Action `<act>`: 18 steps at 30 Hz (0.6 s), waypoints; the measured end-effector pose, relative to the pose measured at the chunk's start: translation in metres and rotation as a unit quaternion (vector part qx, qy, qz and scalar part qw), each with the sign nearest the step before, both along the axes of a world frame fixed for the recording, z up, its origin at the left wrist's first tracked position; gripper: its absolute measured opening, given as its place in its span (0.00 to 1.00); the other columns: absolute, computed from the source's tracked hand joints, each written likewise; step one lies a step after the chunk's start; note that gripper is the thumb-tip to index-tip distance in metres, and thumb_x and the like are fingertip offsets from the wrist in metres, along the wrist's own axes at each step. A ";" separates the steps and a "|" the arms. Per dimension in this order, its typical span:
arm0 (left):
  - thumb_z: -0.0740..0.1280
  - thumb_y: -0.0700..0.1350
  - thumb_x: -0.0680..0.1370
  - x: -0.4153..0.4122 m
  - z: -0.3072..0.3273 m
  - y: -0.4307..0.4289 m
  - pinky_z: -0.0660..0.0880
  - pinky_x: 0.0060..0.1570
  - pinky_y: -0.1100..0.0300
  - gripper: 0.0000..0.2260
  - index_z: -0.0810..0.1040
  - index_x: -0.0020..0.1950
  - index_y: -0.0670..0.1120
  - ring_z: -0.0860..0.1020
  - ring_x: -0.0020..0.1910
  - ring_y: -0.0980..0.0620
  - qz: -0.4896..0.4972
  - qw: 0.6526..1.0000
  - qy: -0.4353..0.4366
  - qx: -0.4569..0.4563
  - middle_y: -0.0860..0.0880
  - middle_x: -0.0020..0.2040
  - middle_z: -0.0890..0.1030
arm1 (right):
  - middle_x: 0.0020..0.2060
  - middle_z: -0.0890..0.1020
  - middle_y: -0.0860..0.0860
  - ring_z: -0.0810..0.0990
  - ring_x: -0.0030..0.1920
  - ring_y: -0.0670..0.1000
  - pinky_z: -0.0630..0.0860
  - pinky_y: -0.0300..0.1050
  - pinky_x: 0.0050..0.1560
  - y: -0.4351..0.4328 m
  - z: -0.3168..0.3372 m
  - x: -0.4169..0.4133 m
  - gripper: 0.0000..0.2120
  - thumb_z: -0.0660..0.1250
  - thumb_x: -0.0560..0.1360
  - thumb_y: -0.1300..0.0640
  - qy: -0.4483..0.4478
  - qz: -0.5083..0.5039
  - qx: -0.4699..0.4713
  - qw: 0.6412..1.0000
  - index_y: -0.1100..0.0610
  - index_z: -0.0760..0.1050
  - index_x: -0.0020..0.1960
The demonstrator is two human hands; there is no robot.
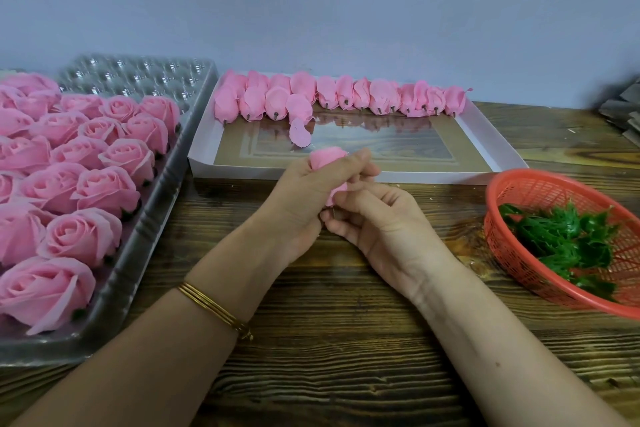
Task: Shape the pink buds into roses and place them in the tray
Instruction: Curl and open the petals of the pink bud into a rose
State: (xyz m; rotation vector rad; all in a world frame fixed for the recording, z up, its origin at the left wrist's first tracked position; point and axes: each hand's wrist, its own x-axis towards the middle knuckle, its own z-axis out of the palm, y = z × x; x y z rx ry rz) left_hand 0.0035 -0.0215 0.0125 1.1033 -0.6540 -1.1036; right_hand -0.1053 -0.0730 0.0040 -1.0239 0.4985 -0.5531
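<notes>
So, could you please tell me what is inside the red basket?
The red basket holds a pile of green leafy pieces. Whatever lies under that pile is covered, and the basket's right part runs out of frame.

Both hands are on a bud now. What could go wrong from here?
1. The left hand wraps tightly round the bud while the right hand pinches its base. Too much squeeze could crush the petals.
2. A loose petal lies in the box, so petals may come off in shaping.
3. The tray has free cells only at its far end. Reaching there could brush the finished roses.
</notes>
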 end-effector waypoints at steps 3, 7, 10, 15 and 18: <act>0.72 0.51 0.72 -0.002 -0.002 -0.001 0.78 0.42 0.57 0.13 0.83 0.45 0.40 0.81 0.38 0.49 0.025 1.000 -0.006 0.017 0.43 0.39 0.82 | 0.39 0.83 0.57 0.81 0.43 0.52 0.80 0.43 0.50 0.002 -0.001 0.000 0.19 0.75 0.60 0.63 0.011 -0.021 -0.039 0.999 0.66 0.80 0.50; 0.74 0.50 0.69 -0.004 -0.003 -0.003 0.78 0.51 0.48 0.11 0.83 0.41 0.42 0.80 0.37 0.45 0.041 0.999 0.000 0.011 0.39 0.38 0.81 | 0.36 0.82 0.55 0.79 0.42 0.52 0.77 0.47 0.53 0.003 -0.004 0.000 0.14 0.76 0.64 0.68 0.043 -0.067 -0.098 0.992 0.65 0.80 0.48; 0.74 0.52 0.66 -0.005 -0.003 -0.002 0.76 0.40 0.56 0.14 0.83 0.41 0.43 0.79 0.36 0.46 0.031 0.999 -0.008 0.006 0.39 0.38 0.80 | 0.36 0.81 0.57 0.78 0.37 0.50 0.77 0.40 0.45 0.003 -0.003 0.000 0.09 0.73 0.68 0.71 0.044 -0.069 -0.100 0.992 0.67 0.80 0.49; 0.72 0.53 0.68 -0.003 -0.002 0.000 0.71 0.30 0.62 0.19 0.82 0.47 0.38 0.80 0.36 0.55 -0.009 1.000 -0.018 -0.001 0.48 0.37 0.82 | 0.33 0.81 0.56 0.79 0.33 0.48 0.78 0.35 0.40 0.003 0.003 0.000 0.05 0.66 0.72 0.72 0.016 -0.021 -0.023 0.999 0.68 0.80 0.46; 0.71 0.53 0.69 -0.002 -0.001 0.001 0.76 0.36 0.63 0.29 0.76 0.56 0.29 0.81 0.39 0.56 -0.012 1.000 -0.022 -0.016 0.51 0.39 0.84 | 0.32 0.82 0.55 0.80 0.32 0.47 0.80 0.35 0.39 0.003 0.007 -0.002 0.04 0.69 0.67 0.68 0.002 -0.004 0.009 1.000 0.64 0.81 0.40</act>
